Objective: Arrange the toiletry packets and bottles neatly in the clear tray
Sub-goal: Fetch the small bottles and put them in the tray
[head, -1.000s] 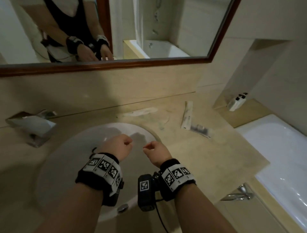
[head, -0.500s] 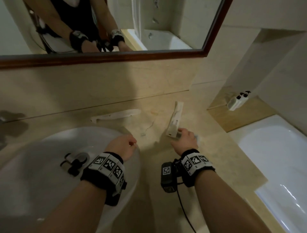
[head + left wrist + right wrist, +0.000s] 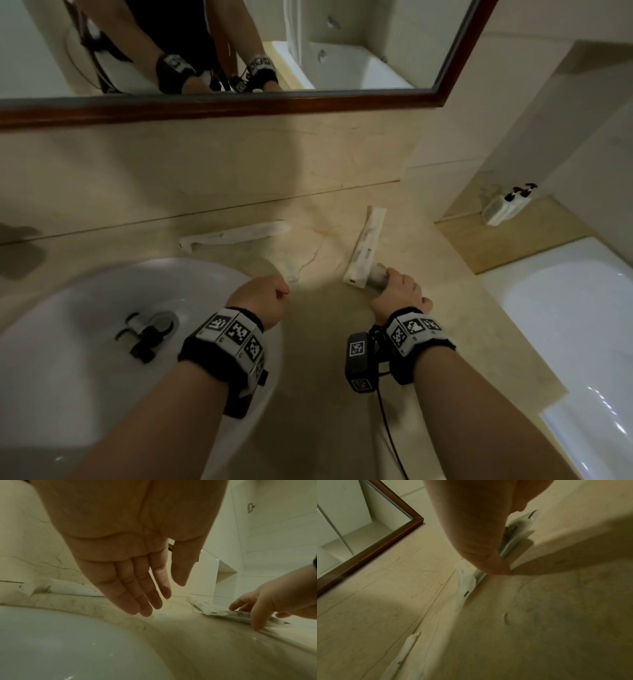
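Observation:
My right hand [image 3: 400,291] reaches over the counter and pinches the near end of a clear comb packet [image 3: 376,278]; its fingers [image 3: 257,620] curl down round the packet [image 3: 240,615]. A long white packet [image 3: 366,243] lies touching it, angled toward the wall. Another long white packet [image 3: 233,234] lies along the back wall behind the sink. My left hand [image 3: 260,301] hovers over the sink's right rim, fingers [image 3: 137,595] straight and holding nothing. Two white pump bottles [image 3: 507,205] stand on the ledge at far right. No clear tray is in view.
A white sink [image 3: 85,377] with a dark drain fitting [image 3: 147,332] fills the lower left. A bathtub [image 3: 565,325] borders the counter on the right. A wood-framed mirror [image 3: 308,102] hangs above the beige marble counter [image 3: 325,342].
My view and both hands have shifted right, away from the sink. The right hand reached out to the comb packet and took hold of its end. The left hand stays empty.

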`<action>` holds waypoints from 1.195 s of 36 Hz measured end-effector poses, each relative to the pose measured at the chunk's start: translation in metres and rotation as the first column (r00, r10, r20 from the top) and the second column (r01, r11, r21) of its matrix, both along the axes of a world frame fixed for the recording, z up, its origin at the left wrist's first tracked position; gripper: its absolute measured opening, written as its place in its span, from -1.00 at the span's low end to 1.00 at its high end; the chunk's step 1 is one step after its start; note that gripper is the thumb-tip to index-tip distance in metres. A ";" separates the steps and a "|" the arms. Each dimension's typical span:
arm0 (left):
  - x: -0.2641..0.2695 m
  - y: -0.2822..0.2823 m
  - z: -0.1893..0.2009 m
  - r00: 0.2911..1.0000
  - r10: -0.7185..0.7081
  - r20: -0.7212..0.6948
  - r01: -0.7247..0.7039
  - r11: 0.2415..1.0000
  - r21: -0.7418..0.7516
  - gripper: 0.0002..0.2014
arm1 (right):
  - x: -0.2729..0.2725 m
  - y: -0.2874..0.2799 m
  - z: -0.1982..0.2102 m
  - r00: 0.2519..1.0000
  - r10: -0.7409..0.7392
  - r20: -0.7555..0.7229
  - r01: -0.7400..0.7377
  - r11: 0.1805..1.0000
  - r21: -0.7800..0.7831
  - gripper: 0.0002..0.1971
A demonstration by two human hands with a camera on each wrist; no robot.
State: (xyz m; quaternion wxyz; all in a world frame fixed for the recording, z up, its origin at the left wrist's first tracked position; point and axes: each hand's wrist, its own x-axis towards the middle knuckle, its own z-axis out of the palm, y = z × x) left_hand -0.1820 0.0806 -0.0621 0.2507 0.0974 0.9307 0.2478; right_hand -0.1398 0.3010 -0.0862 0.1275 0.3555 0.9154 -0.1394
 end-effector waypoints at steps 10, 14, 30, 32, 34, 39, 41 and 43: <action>0.013 0.012 0.006 1.000 0.025 -0.004 -0.025 0.998 0.053 -0.69 | 0.019 0.007 0.003 0.998 -0.034 0.062 0.036 0.999 -0.030 -0.45; 0.022 0.009 0.013 1.000 0.006 -0.013 -0.006 1.000 0.029 -0.67 | 0.029 0.008 0.011 0.996 -0.070 0.054 0.075 0.994 -0.083 -0.48; 0.053 -0.014 0.035 0.960 0.207 0.187 -0.266 0.882 0.390 -0.35 | 0.065 -0.048 0.049 0.918 0.168 -0.358 -0.267 0.932 -0.247 -0.73; 0.054 -0.026 0.040 0.928 0.277 0.248 -0.365 0.802 0.472 -0.31 | 0.062 -0.071 0.056 0.886 0.253 -0.388 -0.363 0.899 -0.244 -0.77; 0.055 -0.040 0.047 0.888 0.330 0.321 -0.458 0.702 0.545 -0.39 | 0.058 -0.095 0.061 0.847 0.330 -0.417 -0.449 0.863 -0.230 -0.83; 0.057 -0.099 0.060 0.854 0.459 0.244 -0.505 0.624 0.596 -0.52 | 0.045 -0.161 0.067 0.753 0.453 -0.477 -0.604 0.764 -0.228 -0.70; 0.059 -0.129 0.061 0.850 0.499 0.170 -0.496 0.649 0.576 -0.49 | 0.040 -0.186 0.066 0.735 0.490 -0.469 -0.641 0.728 -0.244 -0.62; 0.061 -0.157 0.064 0.843 0.530 0.094 -0.488 0.679 0.548 -0.49 | 0.037 -0.209 0.065 0.747 0.459 -0.482 -0.631 0.718 -0.294 -0.57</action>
